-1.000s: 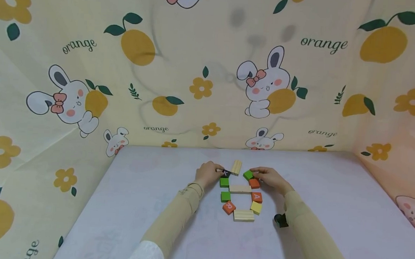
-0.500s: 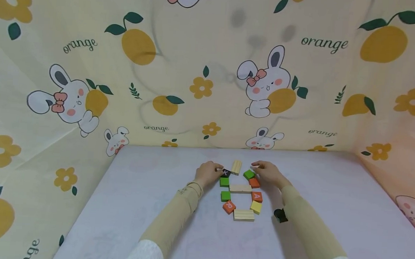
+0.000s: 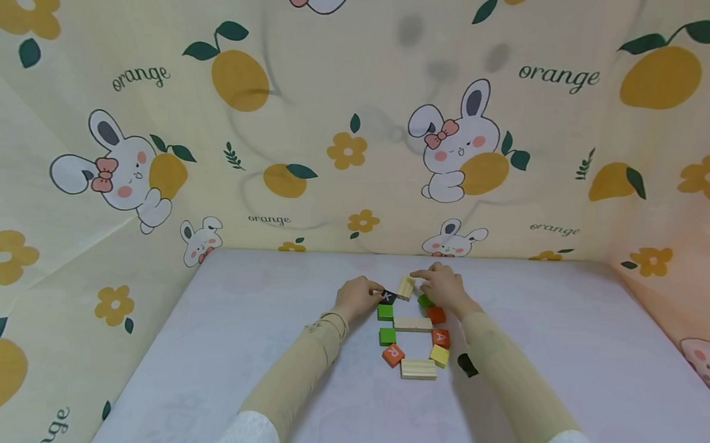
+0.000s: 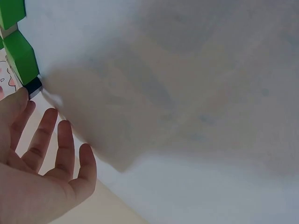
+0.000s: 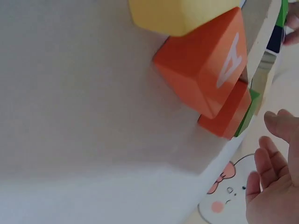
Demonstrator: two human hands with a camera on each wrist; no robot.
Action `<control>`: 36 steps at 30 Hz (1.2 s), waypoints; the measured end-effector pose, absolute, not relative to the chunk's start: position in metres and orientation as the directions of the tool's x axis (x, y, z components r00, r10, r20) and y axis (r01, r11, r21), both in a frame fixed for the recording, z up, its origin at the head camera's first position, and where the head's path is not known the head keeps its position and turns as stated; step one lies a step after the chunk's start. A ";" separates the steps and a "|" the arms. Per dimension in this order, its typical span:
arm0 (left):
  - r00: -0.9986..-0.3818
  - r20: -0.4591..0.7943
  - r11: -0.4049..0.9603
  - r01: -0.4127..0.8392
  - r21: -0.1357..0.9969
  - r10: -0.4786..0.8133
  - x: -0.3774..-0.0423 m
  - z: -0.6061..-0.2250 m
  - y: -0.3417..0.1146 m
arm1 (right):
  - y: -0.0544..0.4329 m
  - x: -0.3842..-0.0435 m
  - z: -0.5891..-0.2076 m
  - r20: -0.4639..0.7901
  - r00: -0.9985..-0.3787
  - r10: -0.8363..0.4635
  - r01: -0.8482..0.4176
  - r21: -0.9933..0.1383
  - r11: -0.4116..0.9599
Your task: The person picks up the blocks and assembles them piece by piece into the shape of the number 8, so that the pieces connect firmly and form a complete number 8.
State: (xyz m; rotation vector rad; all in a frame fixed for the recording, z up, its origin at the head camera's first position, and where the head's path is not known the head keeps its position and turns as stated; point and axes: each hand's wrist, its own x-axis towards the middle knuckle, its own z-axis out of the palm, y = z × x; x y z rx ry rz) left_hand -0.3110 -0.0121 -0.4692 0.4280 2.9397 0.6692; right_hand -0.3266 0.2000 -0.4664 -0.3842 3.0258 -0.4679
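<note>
My left hand [image 3: 356, 296] pinches a black letter block [image 3: 389, 297] marked K between thumb and index finger; its other fingers hang loose in the left wrist view. Over the far end of the ring my right hand [image 3: 446, 288] reaches in, its index fingertip at the far end of a tilted wooden plank [image 3: 406, 288]. In the right wrist view its thumb and fingers are apart, with nothing between them. Partly under that hand lies a green block [image 3: 426, 301], touching an orange block [image 3: 436, 315]. A green block [image 3: 385, 312] sits just below the black one.
A middle plank [image 3: 412, 324] crosses the ring. Nearer lie a green block [image 3: 388, 336], an orange R block [image 3: 393, 355], a bottom plank [image 3: 418, 369], a yellow block [image 3: 439, 356] and an orange A block [image 3: 440, 338]. A patterned cloth wall [image 3: 311, 132] stands behind the table.
My right hand has left the green block and moved up and left to the far end of the top plank. The left hand stays at the black K block.
</note>
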 end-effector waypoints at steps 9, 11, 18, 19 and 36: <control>-0.953 -0.012 0.865 0.269 0.423 0.302 -0.312 -0.472 -0.013 | 0.185 -0.330 -0.465 -0.048 -0.943 -0.329 -0.313 -0.205 0.927; -0.953 -0.011 0.865 0.271 0.422 0.304 -0.312 -0.473 -0.013 | 0.182 -0.330 -0.464 -0.074 -0.940 -0.332 -0.311 -0.211 0.927; -0.953 -0.012 0.867 0.271 0.419 0.304 -0.313 -0.475 -0.013 | 0.177 -0.329 -0.459 -0.100 -0.951 -0.291 -0.269 -0.194 0.944; -0.953 -0.014 0.867 0.269 0.420 0.302 -0.313 -0.475 -0.013 | 0.177 -0.329 -0.459 -0.099 -0.952 -0.288 -0.267 -0.182 0.946; -0.954 -0.004 0.870 0.270 0.413 0.298 -0.312 -0.474 -0.013 | 0.171 -0.328 -0.461 -0.012 -0.975 -0.223 -0.220 -0.105 0.970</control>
